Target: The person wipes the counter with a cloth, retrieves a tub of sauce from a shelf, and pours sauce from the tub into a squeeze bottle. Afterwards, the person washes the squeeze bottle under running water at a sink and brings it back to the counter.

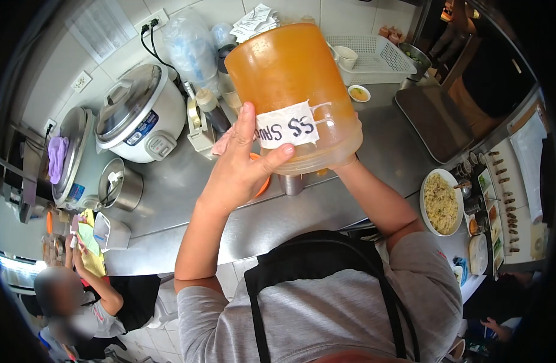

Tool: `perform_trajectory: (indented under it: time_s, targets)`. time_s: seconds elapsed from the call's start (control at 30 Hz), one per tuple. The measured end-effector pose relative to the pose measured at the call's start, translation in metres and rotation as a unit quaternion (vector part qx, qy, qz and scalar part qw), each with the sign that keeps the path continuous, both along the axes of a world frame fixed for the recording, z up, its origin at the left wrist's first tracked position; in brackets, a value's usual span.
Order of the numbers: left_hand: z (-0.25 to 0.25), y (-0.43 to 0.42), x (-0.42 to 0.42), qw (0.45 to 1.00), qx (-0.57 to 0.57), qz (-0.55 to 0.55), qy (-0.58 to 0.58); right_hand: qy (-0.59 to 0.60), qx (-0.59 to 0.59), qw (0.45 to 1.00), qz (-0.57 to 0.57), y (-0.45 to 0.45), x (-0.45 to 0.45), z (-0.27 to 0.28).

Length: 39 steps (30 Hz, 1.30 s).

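Note:
A large clear plastic jar of orange-brown sauce is held up tilted in front of me, its bottom toward the top of the view. Its white label, marked "SS SAU…", appears upside down. My left hand grips the jar's left side, thumb across the front near the rim. My right hand is at the lower right of the jar, its fingers mostly hidden behind it. Below, partly hidden, are an orange rim and a metal cup on the steel counter.
A rice cooker, a steel pot and squeeze bottles stand at left. A white basket, small sauce bowl, brown tray and bowl of fried rice are at right. A co-worker works at lower left.

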<state>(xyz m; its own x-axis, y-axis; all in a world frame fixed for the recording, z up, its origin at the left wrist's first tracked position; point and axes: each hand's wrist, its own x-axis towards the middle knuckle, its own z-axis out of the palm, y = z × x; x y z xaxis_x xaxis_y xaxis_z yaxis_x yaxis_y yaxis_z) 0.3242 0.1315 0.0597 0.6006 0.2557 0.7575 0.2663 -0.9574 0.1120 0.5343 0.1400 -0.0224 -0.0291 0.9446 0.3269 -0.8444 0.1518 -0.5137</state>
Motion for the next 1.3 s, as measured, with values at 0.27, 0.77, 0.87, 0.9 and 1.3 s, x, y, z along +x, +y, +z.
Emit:
perform_trajectory:
  time_s: [0.27,0.77,0.87,0.9,1.3]
  targets:
    - [-0.013,0.003,-0.003,0.999,-0.049,-0.010,-0.010,-0.020,-0.062,0.996,-0.059,-0.010,-0.008,0.004]
    - [-0.011,-0.006,-0.003,0.984,-0.166,0.061,-0.021,-0.164,-0.065,0.984,-0.040,-0.005,-0.007,0.023]
    - [-0.010,-0.009,0.005,0.920,-0.367,0.001,-0.137,-0.231,-0.108,0.967,-0.011,-0.003,-0.002,0.037]
    - [-0.009,-0.010,0.006,0.906,-0.394,0.003,-0.155,-0.250,-0.121,0.961,0.003,-0.002,-0.003,0.040]
    - [-0.047,0.006,-0.085,0.535,-0.659,-0.129,-0.512,-0.389,-0.082,0.917,-0.021,0.002,0.025,0.047]
